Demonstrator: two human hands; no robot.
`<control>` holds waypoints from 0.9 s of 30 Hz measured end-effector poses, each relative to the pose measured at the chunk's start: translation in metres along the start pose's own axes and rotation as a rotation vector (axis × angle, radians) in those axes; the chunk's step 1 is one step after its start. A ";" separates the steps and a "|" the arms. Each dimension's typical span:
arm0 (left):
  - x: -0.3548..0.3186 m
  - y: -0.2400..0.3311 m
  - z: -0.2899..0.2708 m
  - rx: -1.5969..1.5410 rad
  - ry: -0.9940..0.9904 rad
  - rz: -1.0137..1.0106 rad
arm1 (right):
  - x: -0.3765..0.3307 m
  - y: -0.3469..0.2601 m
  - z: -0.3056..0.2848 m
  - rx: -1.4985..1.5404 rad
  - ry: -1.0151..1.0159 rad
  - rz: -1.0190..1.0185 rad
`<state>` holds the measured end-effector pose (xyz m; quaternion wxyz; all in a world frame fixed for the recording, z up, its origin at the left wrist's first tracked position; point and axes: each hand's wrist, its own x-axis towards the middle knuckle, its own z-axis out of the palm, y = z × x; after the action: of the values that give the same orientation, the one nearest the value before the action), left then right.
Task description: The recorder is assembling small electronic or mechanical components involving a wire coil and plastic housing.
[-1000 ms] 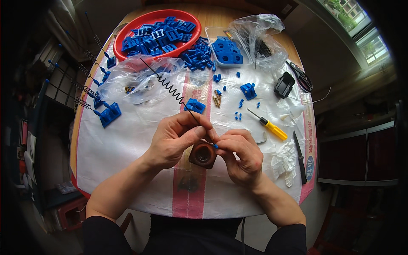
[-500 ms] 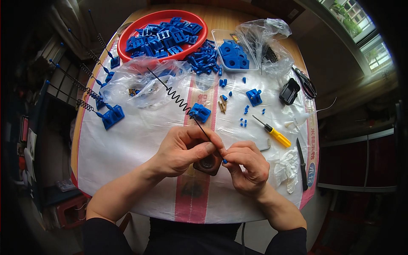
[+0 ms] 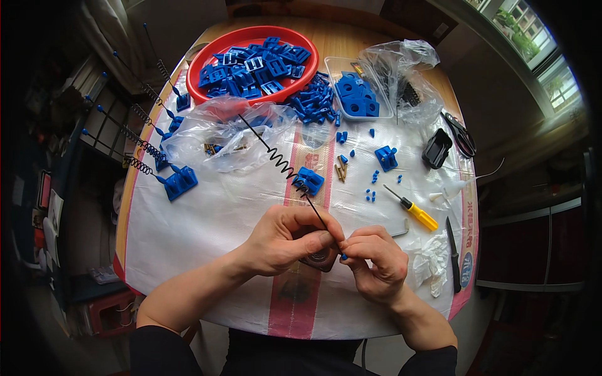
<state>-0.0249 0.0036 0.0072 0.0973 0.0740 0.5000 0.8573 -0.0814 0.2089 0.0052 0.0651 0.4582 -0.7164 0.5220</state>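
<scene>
Between my two hands runs a thin black wire spring [image 3: 280, 161], coiled in its middle and slanting away to the upper left. My left hand [image 3: 285, 243] pinches its straight near end between thumb and fingers. At that end a small blue cap [image 3: 343, 257] shows by the fingertips of my right hand [image 3: 378, 266], which are closed on it. Whether the cap sits fully on the wire is hidden by the fingers. A blue clip-like base [image 3: 310, 180] lies behind the coil. Under the hands is a dark brown block [image 3: 320, 261], partly covered.
Blue plates fill a red basin [image 3: 194, 74] at the back, beside piled small blue pieces [image 3: 313, 100]. A clear tub [image 3: 387, 113] holds more plates. Finished-looking spring assemblies [image 3: 180, 183] stand left. At right lie a yellow screwdriver [image 3: 423, 217], a knife [image 3: 454, 257], scissors [image 3: 463, 138] and crumpled tissue [image 3: 431, 263].
The whole view has shifted, so everything appears slightly lower and farther right. Both hands keep nearly the same grip on the wire spring and cap.
</scene>
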 end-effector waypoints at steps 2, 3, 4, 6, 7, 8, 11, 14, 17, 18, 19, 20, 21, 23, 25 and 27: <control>0.000 0.000 -0.001 0.038 0.008 -0.022 | 0.000 0.001 0.001 0.009 -0.001 0.003; 0.000 0.000 -0.001 0.037 0.004 -0.023 | -0.001 0.001 0.000 0.008 -0.003 0.007; 0.000 0.000 -0.001 0.036 -0.001 -0.024 | -0.001 0.001 0.000 0.007 -0.003 0.011; 0.001 -0.001 -0.001 0.023 -0.006 -0.026 | -0.001 0.001 0.000 0.016 0.000 0.008; 0.000 -0.001 -0.002 0.010 -0.007 -0.027 | -0.001 0.000 0.001 0.018 0.001 0.007; 0.000 -0.002 -0.002 -0.003 -0.007 -0.028 | -0.001 0.000 0.001 0.020 0.000 0.007; 0.001 -0.001 0.000 0.011 -0.011 -0.023 | -0.001 0.001 -0.001 0.022 -0.003 0.004; 0.001 -0.008 -0.003 0.014 -0.048 0.039 | -0.002 0.002 -0.001 0.033 0.000 -0.001; 0.002 -0.007 -0.004 0.025 -0.050 0.037 | -0.003 0.002 -0.001 0.032 0.002 -0.009; 0.002 -0.007 -0.004 0.032 -0.056 0.035 | -0.003 0.002 -0.001 0.034 0.000 -0.017; 0.002 -0.007 -0.005 0.039 -0.062 0.034 | -0.003 0.002 -0.001 0.036 -0.001 -0.026; 0.002 -0.007 -0.006 0.045 -0.068 0.032 | -0.003 0.002 -0.001 0.030 0.005 -0.026; 0.002 -0.007 -0.007 0.042 -0.072 0.030 | -0.003 0.002 0.000 0.029 0.009 -0.027; 0.001 -0.008 -0.009 0.035 -0.080 0.027 | -0.004 0.003 0.001 0.025 0.013 -0.033; 0.003 -0.009 -0.009 0.038 -0.088 0.043 | -0.004 0.003 0.001 0.009 0.015 -0.043; 0.004 -0.009 -0.010 0.058 -0.097 0.053 | -0.005 0.005 0.002 0.006 0.013 -0.046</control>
<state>-0.0304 0.0002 -0.0054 0.0965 0.1314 0.5171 0.8403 -0.0810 0.2103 -0.0016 0.0802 0.4714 -0.7036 0.5257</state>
